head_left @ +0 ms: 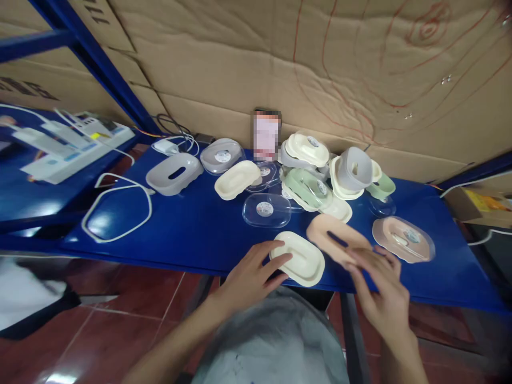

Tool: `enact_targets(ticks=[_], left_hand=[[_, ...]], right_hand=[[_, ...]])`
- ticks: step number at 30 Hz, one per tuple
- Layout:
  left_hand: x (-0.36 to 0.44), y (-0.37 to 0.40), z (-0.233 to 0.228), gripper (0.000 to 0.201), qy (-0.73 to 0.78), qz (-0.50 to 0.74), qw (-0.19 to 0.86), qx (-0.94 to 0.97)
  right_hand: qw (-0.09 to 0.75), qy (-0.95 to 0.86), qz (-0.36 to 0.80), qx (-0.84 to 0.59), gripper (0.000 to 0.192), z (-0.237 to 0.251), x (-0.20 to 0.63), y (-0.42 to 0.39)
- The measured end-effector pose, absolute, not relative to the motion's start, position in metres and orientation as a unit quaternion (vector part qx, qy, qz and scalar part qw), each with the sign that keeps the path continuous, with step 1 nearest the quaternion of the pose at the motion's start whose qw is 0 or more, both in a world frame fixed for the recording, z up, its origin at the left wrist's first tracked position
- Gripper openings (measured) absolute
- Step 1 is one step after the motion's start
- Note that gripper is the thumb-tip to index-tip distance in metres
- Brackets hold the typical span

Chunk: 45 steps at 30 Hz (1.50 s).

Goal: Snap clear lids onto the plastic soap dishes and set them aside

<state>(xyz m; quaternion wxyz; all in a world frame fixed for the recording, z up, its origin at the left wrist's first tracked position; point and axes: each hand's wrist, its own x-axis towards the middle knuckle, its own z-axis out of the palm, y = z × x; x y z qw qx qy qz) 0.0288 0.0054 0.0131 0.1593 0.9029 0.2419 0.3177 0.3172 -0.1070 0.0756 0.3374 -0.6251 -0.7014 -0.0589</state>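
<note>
A: Which step looks to be in hand?

B: Handling two separate pieces at once, I'd judge, near the middle of the front edge of the shiny blue tabletop [192,229]. The right hand [378,282] grasps a peach oval plastic shell with a long slot [346,230] by its near right end, thumb against fingers

A: And the left hand [254,269]?

B: Its fingers are spread over the left end of a cream oval plastic tray [302,261], right by that front edge; I cannot tell whether they pinch it or merely rest there

A: What does the next move call for?

B: To my mind, a steady hold on the tray, as it is so close to the edge, and care with the shell on the right: a peach plastic dish under a clear lid [404,240] sits apart from it, towards the right edge
</note>
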Motion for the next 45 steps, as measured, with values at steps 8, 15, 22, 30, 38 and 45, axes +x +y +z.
enact_targets(ticks=[8,15,22,30,38,45], left_hand=[[0.028,0.009,0.012,0.056,0.245,0.304,0.186,0.902],[0.029,0.01,0.012,0.039,0.243,0.287,0.175,0.91],[0.03,0.01,0.013,0.036,0.238,0.28,0.153,0.917],[0.03,0.01,0.018,0.031,0.216,0.284,0.109,0.928],[0.029,0.011,0.009,0.032,0.192,0.259,0.09,0.942],[0.017,0.026,0.024,0.039,0.212,0.31,0.131,0.918]], right_hand=[[0.292,-0.779,0.007,-0.554,0.055,0.028,0.265,-0.119],[0.3,-0.691,-0.181,-0.633,0.068,0.027,0.325,-0.108],[0.324,-0.622,-0.12,-0.703,0.049,0.023,0.381,-0.072],[0.312,-0.655,-0.228,-0.649,0.037,0.04,0.376,-0.061],[0.232,-0.82,-0.034,-0.522,0.048,0.019,0.283,-0.106],[0.252,-0.805,-0.009,-0.538,0.049,0.015,0.278,-0.108]])
